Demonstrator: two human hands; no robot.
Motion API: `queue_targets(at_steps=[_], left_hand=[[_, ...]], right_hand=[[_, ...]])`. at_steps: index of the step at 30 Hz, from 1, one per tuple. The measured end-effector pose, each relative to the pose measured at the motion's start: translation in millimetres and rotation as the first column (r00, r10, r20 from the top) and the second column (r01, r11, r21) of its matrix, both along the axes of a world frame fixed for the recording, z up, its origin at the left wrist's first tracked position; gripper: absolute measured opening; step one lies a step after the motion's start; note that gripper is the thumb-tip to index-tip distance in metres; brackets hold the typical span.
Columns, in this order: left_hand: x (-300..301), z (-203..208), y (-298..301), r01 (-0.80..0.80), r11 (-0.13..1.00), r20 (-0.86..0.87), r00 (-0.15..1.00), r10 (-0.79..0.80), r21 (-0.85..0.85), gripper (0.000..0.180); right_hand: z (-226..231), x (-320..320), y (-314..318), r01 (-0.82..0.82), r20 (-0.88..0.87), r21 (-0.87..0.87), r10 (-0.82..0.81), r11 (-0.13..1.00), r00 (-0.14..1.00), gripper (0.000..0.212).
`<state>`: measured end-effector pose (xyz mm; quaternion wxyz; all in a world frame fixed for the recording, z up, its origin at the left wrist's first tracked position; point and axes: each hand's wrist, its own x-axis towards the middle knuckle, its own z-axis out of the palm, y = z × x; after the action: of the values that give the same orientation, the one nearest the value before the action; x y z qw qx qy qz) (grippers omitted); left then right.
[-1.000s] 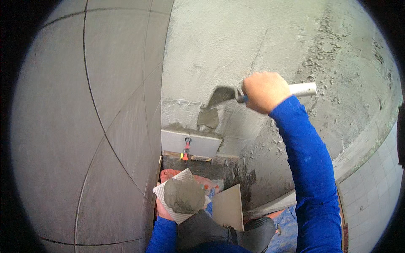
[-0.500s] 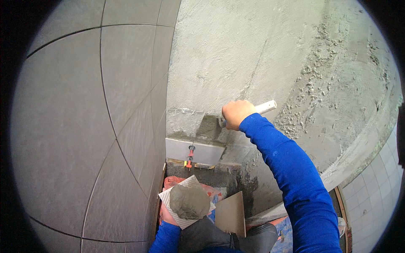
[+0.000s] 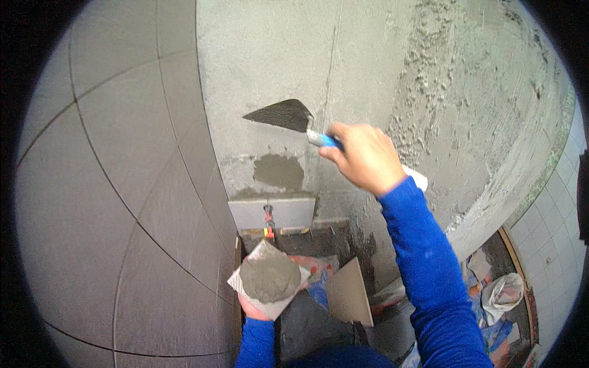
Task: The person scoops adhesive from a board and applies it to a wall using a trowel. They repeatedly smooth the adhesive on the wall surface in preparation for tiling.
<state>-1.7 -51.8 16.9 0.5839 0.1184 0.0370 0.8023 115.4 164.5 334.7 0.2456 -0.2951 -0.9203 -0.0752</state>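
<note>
My right hand (image 3: 368, 158) is closed round the blue and white handle of a pointed trowel (image 3: 285, 115), its dark blade held before the rough cement wall (image 3: 264, 55). Below the blade, a damp patch of mortar (image 3: 279, 172) is spread on the wall. It sits just above a light tile strip (image 3: 288, 213) with a red and yellow clip (image 3: 268, 224) at its joint. Low down, my left hand (image 3: 256, 310) supports a ribbed tile (image 3: 279, 306) from beneath. A round mound of grey mortar (image 3: 270, 279) lies on that tile; most of my left fingers are hidden under it.
Large dark grey tiles (image 3: 123, 184) cover the wall at left. A loose beige tile (image 3: 350, 291) leans by my leg. At lower right are a white bag (image 3: 503, 294), crumpled sheeting and a wall of small white tiles (image 3: 552, 251).
My right hand has drawn the trowel off the wall, and its blade now shows in full. Fresh mortar shows where it was. The view has shifted to the right.
</note>
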Motion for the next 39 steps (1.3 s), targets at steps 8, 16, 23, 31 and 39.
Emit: queue_targets(at_steps=[8,16,23,31,39], left_hand=[[-4,-18,43,-0.167,0.982,-0.366,0.922,0.126,-0.085,0.081],[-13,-4,69,-0.094,0.996,0.031,0.995,0.094,-0.009,0.078],[-5,12,69,-0.076,0.997,0.091,0.993,0.073,0.029,0.076],[5,-4,65,-0.259,0.963,0.065,0.962,0.263,-0.074,0.071],[6,-10,68,-0.293,0.956,0.042,0.955,0.293,-0.024,0.069]], right_hand=[[-173,100,-68,-0.394,-0.435,-0.900,-0.324,0.185,0.840,0.033],[-232,162,-107,-0.527,-0.305,-0.704,-0.468,-0.476,0.830,0.047],[-283,180,-103,-0.526,-0.346,-0.504,-0.398,-0.685,0.850,0.056],[-314,155,-107,-0.519,-0.394,-0.474,-0.356,-0.711,0.847,0.059],[-324,139,-115,-0.496,-0.468,-0.139,-0.385,-0.857,0.795,0.061]])
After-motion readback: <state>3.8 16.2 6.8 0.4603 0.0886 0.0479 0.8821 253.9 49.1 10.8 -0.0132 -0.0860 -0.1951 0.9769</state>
